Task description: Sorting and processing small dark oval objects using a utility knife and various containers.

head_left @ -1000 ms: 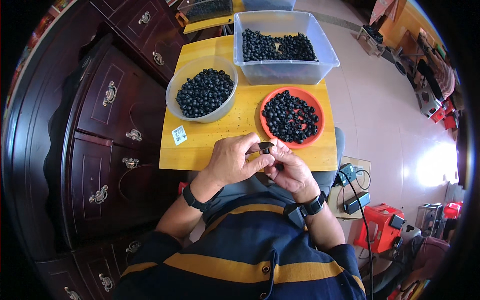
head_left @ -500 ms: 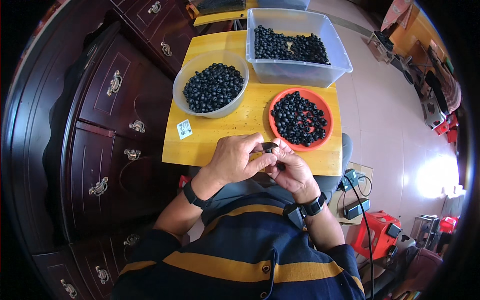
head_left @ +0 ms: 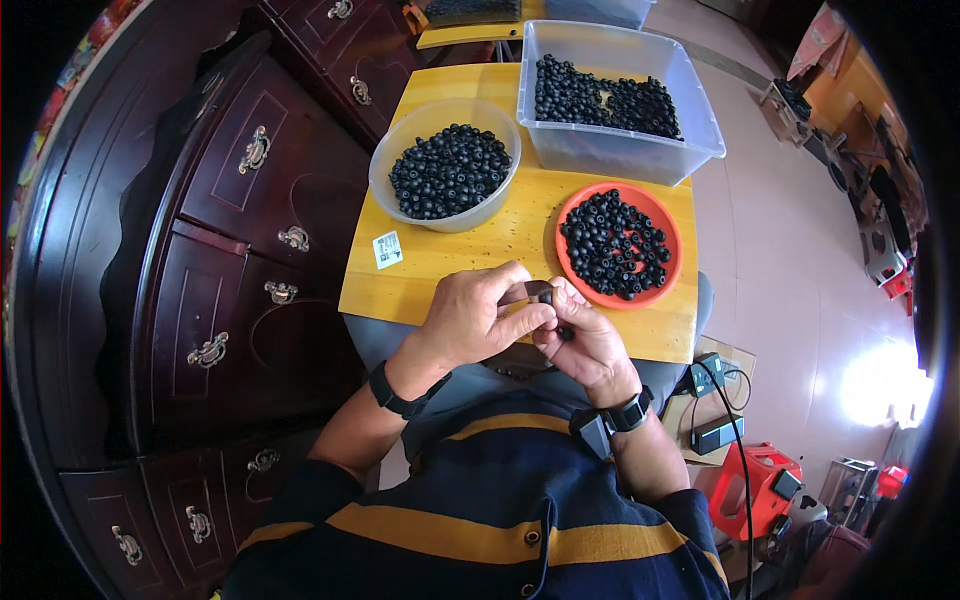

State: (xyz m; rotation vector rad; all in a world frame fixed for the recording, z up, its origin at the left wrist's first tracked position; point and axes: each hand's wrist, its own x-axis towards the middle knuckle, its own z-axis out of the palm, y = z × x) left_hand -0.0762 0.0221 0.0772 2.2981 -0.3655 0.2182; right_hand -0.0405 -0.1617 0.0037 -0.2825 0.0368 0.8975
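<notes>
My left hand [head_left: 470, 318] is closed on a short, dark, flat blade-like piece [head_left: 538, 288], pinched between thumb and fingers. Its tip meets the fingertips of my right hand [head_left: 588, 345], which pinch a small black ring-shaped part. A second black part [head_left: 565, 333] shows against the curled fingers of that hand. Both hands meet over the table's near edge. Just beyond my right hand, a red-orange plate [head_left: 676, 262] bears many similar hollow black parts [head_left: 610, 240].
On the yellow table [head_left: 395, 290] stand a round translucent tub [head_left: 385, 190] and a rectangular clear bin [head_left: 620, 150], both with black parts. A white label [head_left: 387, 250] lies at left. Dark drawers [head_left: 225, 190] flank the left; a red stool [head_left: 755, 490] and cable [head_left: 738, 440] are at right.
The view has shifted slightly, so table and containers sit a little further right. My hands stay together; the dark blade-like piece has turned a little at the right fingertips.
</notes>
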